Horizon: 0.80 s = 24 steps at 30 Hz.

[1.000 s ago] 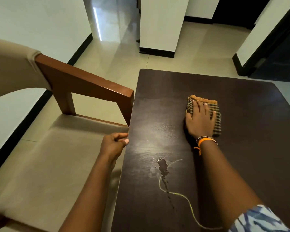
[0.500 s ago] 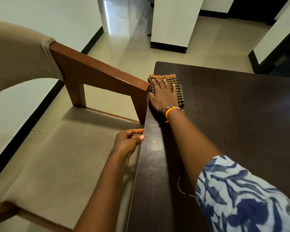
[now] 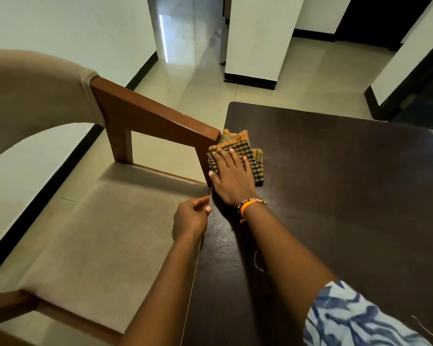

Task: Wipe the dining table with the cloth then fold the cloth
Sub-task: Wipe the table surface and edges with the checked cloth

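Head view, looking down. Pressing cloth [image 3: 251, 156] onto tabletop [image 3: 335, 196] with right hand [image 3: 231, 181] laid flat, fingers straight and spread. Folded in layers, checked dark and tan with orange borders, lying at tabletop's left edge near the far corner, touching the end of chair [image 3: 98, 233] armrest [image 3: 155, 116]. Resting left hand [image 3: 189, 219] at the same edge just nearer, fingers curled, thumb tip against it; cannot tell whether gripping. Wearing orange band [image 3: 250, 204] with beads on right wrist, blue-white patterned sleeve [image 3: 348, 315] further up the arm.

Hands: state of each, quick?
Left hand: curled at edge of table; grip cannot be told.
Right hand: open, pressing flat on the cloth.
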Tool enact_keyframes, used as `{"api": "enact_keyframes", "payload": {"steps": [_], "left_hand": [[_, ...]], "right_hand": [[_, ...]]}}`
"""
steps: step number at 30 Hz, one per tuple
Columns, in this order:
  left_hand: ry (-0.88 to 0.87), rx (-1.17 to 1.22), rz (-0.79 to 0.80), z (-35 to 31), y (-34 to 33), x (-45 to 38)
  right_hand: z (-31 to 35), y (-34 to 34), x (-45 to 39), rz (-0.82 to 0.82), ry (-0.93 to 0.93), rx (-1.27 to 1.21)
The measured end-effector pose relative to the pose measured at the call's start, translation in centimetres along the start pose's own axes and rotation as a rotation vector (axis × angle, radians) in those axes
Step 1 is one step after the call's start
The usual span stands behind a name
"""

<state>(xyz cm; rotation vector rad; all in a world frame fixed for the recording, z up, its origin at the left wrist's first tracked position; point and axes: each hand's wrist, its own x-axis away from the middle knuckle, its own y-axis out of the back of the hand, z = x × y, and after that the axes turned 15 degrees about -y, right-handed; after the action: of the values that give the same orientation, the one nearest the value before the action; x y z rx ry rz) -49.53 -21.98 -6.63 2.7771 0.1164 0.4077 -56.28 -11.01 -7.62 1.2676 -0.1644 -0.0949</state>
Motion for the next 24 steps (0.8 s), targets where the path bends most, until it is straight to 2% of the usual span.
{"api": "enact_keyframes", "payload": {"steps": [7,14,17,24], "left_hand": [[-0.046,-0.124,0.009,0.7,0.0,-0.3],[-0.031,-0.067,0.021,1.4,0.2,-1.1],[-0.014,-0.039,0.046,1.3,0.4,-1.1],[0.022,-0.035,0.053,0.3,0.6,-0.8]], "right_hand": [[-0.2,1.6,-5.6,0.002,-0.169,0.003],[-0.8,1.5,-6.2,-0.024,-0.082,0.037],[-1.1,1.3,-3.9,-0.066,-0.03,0.033],[-1.8,0.2,3.9,-0.055,0.1,-0.009]]}}
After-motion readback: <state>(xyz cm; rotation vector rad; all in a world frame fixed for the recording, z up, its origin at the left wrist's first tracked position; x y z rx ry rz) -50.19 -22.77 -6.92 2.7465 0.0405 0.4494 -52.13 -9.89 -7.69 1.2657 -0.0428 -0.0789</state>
